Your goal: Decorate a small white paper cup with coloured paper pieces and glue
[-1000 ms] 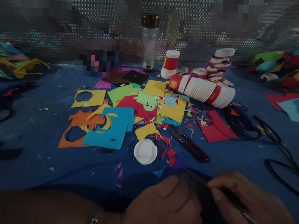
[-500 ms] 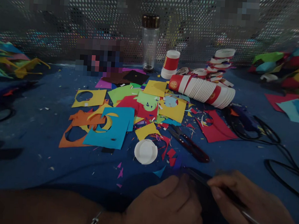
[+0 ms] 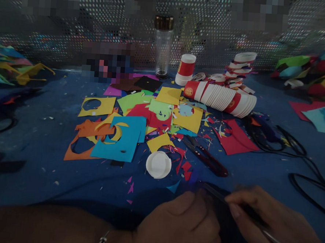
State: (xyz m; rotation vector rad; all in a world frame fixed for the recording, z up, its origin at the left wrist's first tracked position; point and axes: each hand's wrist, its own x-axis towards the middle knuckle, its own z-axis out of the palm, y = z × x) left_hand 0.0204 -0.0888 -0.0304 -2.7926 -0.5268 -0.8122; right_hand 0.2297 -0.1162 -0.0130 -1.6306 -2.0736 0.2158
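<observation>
My left hand [image 3: 182,225] is curled closed at the bottom middle, pressing down on a dark sheet [image 3: 224,213] that lies between both hands. My right hand [image 3: 272,220] pinches a thin pen-like tool [image 3: 218,194] whose tip reaches toward the left hand's thumb. A white round cup bottom [image 3: 158,164] sits just beyond the hands. Dark red snips [image 3: 206,156] lie to its right. Coloured paper squares with round holes, such as a cyan sheet [image 3: 125,139], spread across the blue table [image 3: 39,154].
A lying stack of red and white paper cups [image 3: 221,97] and an upright cup [image 3: 186,69] stand at the back by a clear bottle [image 3: 162,46]. Black cables [image 3: 300,159] run at the right. Paper piles sit at both far edges. A perforated metal screen [image 3: 212,25] closes the back.
</observation>
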